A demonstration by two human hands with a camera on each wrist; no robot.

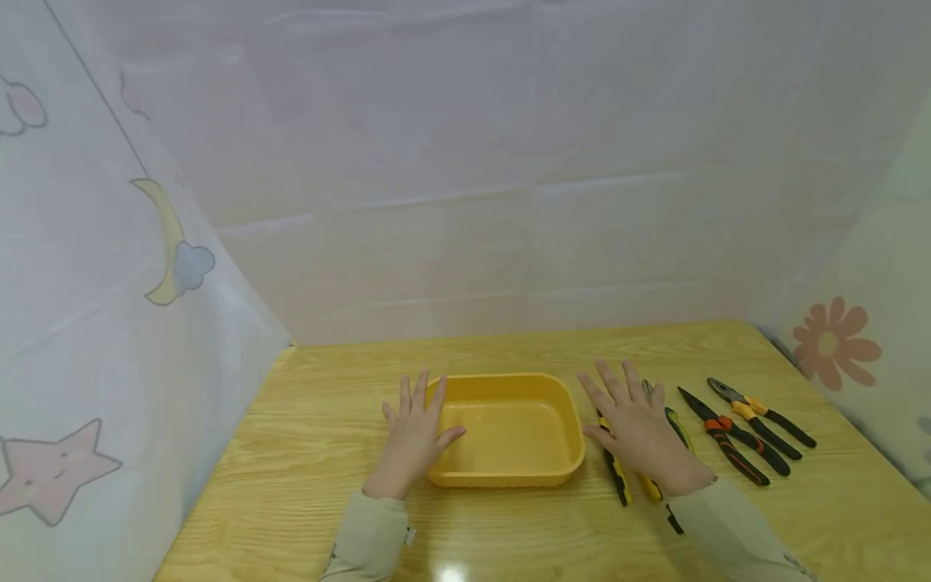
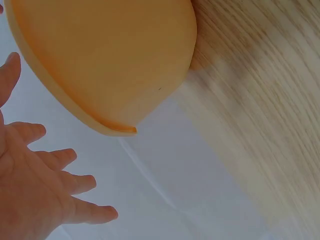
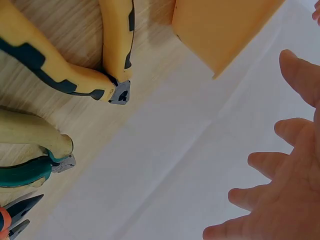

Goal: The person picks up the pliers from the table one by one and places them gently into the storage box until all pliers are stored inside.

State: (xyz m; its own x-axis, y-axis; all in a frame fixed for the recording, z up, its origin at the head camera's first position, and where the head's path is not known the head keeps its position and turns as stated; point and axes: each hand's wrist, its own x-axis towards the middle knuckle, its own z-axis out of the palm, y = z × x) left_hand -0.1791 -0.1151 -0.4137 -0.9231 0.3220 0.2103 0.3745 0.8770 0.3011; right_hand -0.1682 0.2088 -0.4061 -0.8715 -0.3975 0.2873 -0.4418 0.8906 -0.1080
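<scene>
A yellow plastic basin (image 1: pixel 505 478) sits on the wooden table between the two hands. My left hand (image 1: pixel 413 440) spreads its fingers wide over the basin's left end and holds nothing. In the left wrist view its palm (image 2: pixel 25 185) shows bare, with the basin (image 2: pixel 110 60) beyond the fingertips. The right hand (image 1: pixel 636 424), also spread and holding nothing, is above the pliers right of the basin. It partly hides yellow-and-black pliers (image 1: pixel 617 469) and green-handled pliers (image 1: pixel 679 428). Both tools show fully apart from the hand in the right wrist view, where the yellow-handled pliers (image 3: pixel 117 45) lie nearest the basin.
Farther right lie long-nose pliers (image 1: pixel 735 436) with red-and-black handles and pliers with orange-and-black handles (image 1: pixel 760 416). The wooden table (image 1: pixel 320 412) meets a pale sheet (image 1: pixel 465 202) at the back. Printed sheets flank both sides.
</scene>
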